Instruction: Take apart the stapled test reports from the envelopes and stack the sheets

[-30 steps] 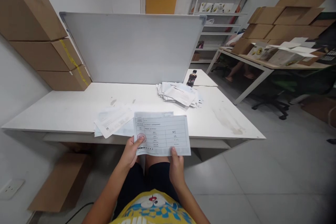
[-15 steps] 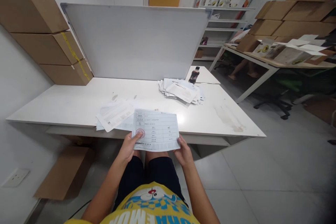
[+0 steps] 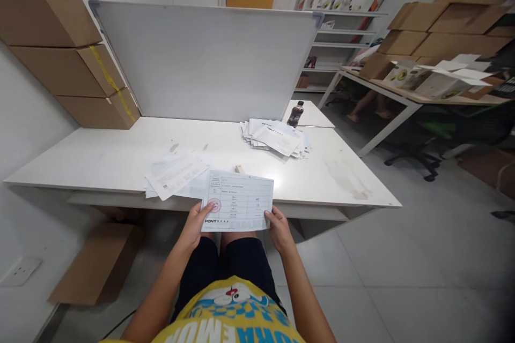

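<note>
A printed paper form (image 3: pixel 239 201) with a red round stamp and "PONY" lettering is held up above my lap, at the front edge of the white table (image 3: pixel 100 155). My left hand (image 3: pixel 196 224) is closed on its lower left edge, thumb on top near the stamp. On its right edge, my right hand (image 3: pixel 279 228) pinches the sheet with the thumb over it. Several loose papers (image 3: pixel 175 174) lie on the table just left of the form. A small beige object (image 3: pixel 240 169) shows behind its top edge. Farther back, a pile of papers (image 3: pixel 273 138) sits to the right.
A dark drink bottle (image 3: pixel 295 114) stands behind the pile. The whiteboard (image 3: pixel 205 64) rises along the table's back, beside stacked cartons (image 3: pixel 96 75). A carton (image 3: pixel 96 262) is on the floor at left. At right, a person's legs (image 3: pixel 368 107) show under another table (image 3: pixel 382 88).
The form's top edge has dropped slightly, so more of the small beige object shows behind it. Both hands keep hold of the sheet. The view has shifted a little.
</note>
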A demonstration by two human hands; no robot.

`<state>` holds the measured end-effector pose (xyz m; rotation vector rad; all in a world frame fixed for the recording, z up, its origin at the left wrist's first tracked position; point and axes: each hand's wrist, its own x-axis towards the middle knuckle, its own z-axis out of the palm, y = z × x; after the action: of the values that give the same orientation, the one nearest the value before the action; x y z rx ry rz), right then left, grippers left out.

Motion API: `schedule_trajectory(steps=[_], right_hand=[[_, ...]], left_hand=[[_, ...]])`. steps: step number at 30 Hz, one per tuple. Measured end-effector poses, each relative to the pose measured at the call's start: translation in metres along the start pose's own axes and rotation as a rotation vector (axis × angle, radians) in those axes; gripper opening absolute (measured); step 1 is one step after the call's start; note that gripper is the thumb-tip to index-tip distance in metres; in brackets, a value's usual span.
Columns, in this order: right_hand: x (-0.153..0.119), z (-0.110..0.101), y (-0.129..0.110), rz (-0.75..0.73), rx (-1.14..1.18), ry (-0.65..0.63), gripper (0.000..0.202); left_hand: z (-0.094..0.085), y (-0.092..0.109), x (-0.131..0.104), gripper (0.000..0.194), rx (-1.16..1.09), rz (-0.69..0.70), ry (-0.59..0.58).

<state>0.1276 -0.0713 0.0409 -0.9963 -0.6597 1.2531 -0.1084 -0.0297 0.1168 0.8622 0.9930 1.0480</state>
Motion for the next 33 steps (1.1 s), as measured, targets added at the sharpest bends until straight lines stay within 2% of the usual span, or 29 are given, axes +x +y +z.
schedule_trajectory(steps=[7, 13, 20, 22, 27, 33], right_hand=[[-0.008, -0.007, 0.004, 0.012, 0.030, -0.031, 0.038], [-0.012, -0.010, 0.002, 0.064, 0.023, 0.026, 0.041], [-0.019, -0.009, -0.006, -0.015, -0.044, 0.079, 0.049], [-0.022, -0.007, -0.009, -0.011, -0.053, 0.062, 0.051], [-0.024, -0.001, -0.017, 0.019, -0.100, 0.067, 0.051], [-0.011, -0.008, -0.022, 0.113, -0.210, 0.068, 0.047]], left_hand=[[-0.013, -0.007, 0.000, 0.042, 0.212, 0.021, -0.023], [-0.014, -0.017, 0.002, 0.040, 0.355, 0.051, -0.004], [-0.012, -0.019, -0.002, 0.045, 0.324, 0.119, -0.125], [-0.013, -0.021, -0.001, 0.046, 0.338, 0.098, -0.104], [-0.015, -0.029, 0.006, 0.049, 0.353, 0.038, 0.046], [-0.011, -0.047, 0.010, 0.056, 0.232, -0.064, 0.061]])
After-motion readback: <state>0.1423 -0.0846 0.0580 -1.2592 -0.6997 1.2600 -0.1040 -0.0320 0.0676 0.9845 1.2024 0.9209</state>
